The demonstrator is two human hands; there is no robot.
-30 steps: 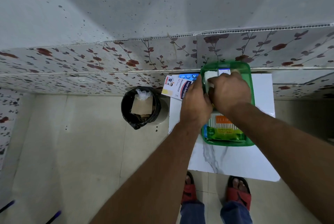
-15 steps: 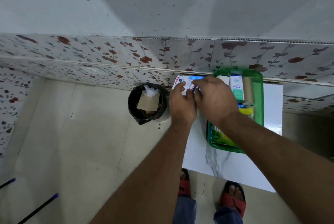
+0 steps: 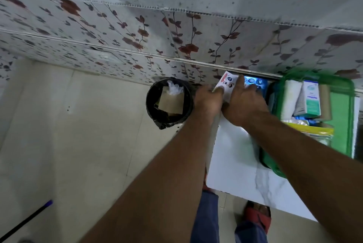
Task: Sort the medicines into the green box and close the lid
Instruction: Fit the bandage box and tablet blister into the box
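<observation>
Beside the green box (image 3: 342,125), on its left, both our hands meet over a white medicine carton (image 3: 225,83) lying at the far edge of the white bench (image 3: 235,164), against the flowered wall panel (image 3: 176,46). Our left hand (image 3: 206,101) has its fingers (image 3: 218,90) curled onto the carton's left end. Our right hand (image 3: 243,101) lies across the carton with fingers spread and pressed down on it; whether either hand truly grips it we cannot tell, the frame being blurred. A blue blister pack (image 3: 255,81) shows just beyond the right hand, between the carton and the green box. The green box sits open on the bench. Inside it we see a white roll-shaped item (image 3: 290,97), a white-and-teal carton (image 3: 308,101), a tan roll (image 3: 325,101) and a yellow packet (image 3: 314,130). Further left of the green box, beyond our hands and down on the floor, stands a black bin (image 3: 169,103) holding a piece of cardboard (image 3: 170,103).
</observation>
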